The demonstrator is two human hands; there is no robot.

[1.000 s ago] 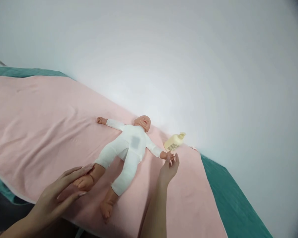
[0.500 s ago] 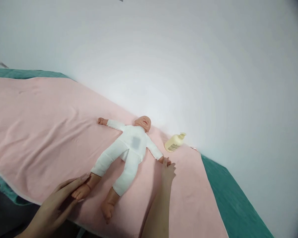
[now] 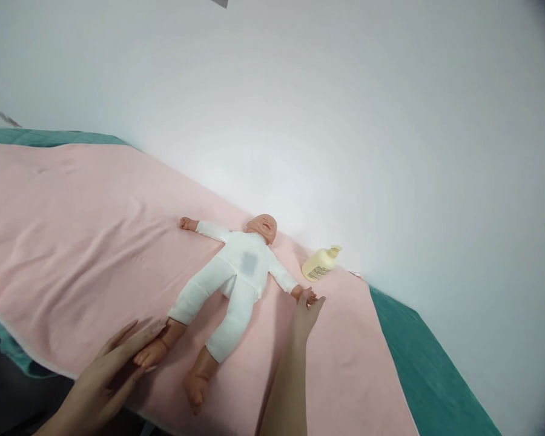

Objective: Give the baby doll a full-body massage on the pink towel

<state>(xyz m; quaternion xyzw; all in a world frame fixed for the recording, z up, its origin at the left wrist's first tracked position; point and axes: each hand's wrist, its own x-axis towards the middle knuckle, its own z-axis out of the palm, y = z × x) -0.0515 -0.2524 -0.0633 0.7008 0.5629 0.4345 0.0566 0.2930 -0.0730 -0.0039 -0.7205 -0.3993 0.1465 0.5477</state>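
A baby doll (image 3: 246,261) with a white cloth body lies on its back on a pink blanket (image 3: 95,242), arms and legs spread. Its bare foot (image 3: 154,352) rests beside my left hand (image 3: 111,369), whose fingers are stretched out along the ankle, touching it. My right hand (image 3: 305,318) has its thumb and fingers around the doll's hand (image 3: 309,295) on the right side. Just beyond that hand stands a pale yellow pump bottle (image 3: 318,264) with printed text on its side.
Behind the blanket rises a white wall (image 3: 272,109). A green cover (image 3: 429,357) shows under the blanket at the right and along the far left. At the lower left the blanket's edge drops off to a dark area (image 3: 9,393).
My right hand has turned slightly, its thumb and fingers now closer around the doll's hand. My left hand stays by the foot, with its fingers spread a little more. The view has shifted slightly.
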